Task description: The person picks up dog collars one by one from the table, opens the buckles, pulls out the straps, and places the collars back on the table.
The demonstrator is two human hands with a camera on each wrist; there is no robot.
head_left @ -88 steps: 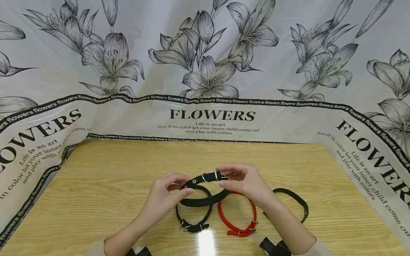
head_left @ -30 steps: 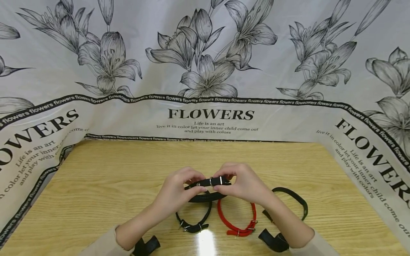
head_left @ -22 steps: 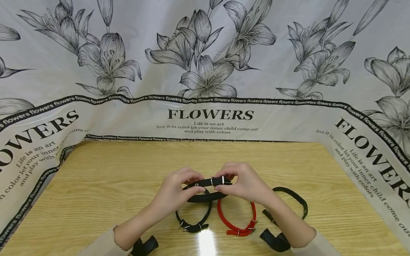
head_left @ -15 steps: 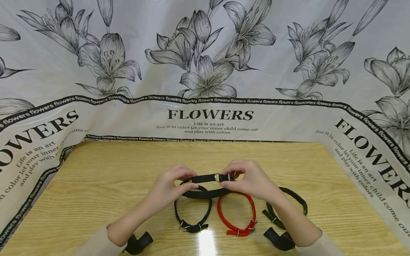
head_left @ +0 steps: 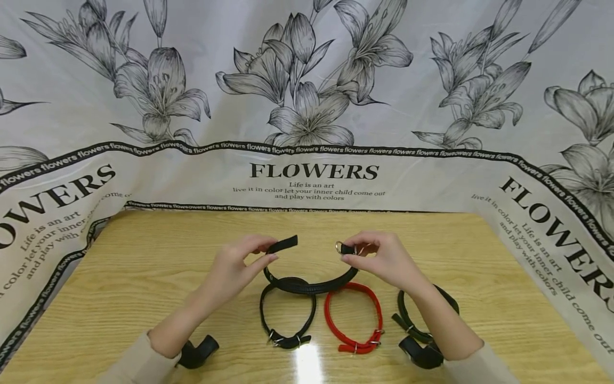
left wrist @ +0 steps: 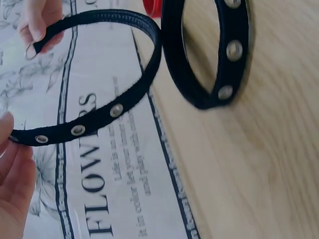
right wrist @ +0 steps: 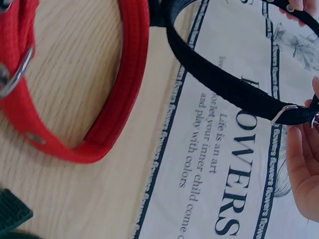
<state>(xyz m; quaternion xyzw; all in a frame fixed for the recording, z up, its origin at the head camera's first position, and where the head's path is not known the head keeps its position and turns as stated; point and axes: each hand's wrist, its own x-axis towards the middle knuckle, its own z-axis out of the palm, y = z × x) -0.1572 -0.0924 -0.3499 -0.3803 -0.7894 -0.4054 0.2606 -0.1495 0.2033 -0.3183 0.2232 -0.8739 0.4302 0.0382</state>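
A black collar (head_left: 307, 288) with metal eyelets is held up above the table, its two ends apart and its middle sagging toward me. My left hand (head_left: 237, 261) pinches the eyelet end between thumb and fingers, and the strap's tip sticks out beyond them. At the other end, my right hand (head_left: 384, 261) pinches the strap by the buckle and D-ring, partly covering the buckle. The left wrist view shows several eyelets along the strap (left wrist: 134, 97). Below lie a second black collar (head_left: 313, 312), a red collar (head_left: 381, 314) and a dark green collar (head_left: 404, 314), all in loops.
The wooden table (head_left: 168, 250) is bordered by a white flower-printed cloth (head_left: 192, 176) at the back and sides. Black angular pieces sit by each forearm, one at the left (head_left: 199, 353) and one at the right (head_left: 421, 354).
The held black collar was a closed loop and is now undone, with its ends pulled apart. My hands came close together, then spread and rose slightly. The collars on the table stay put.
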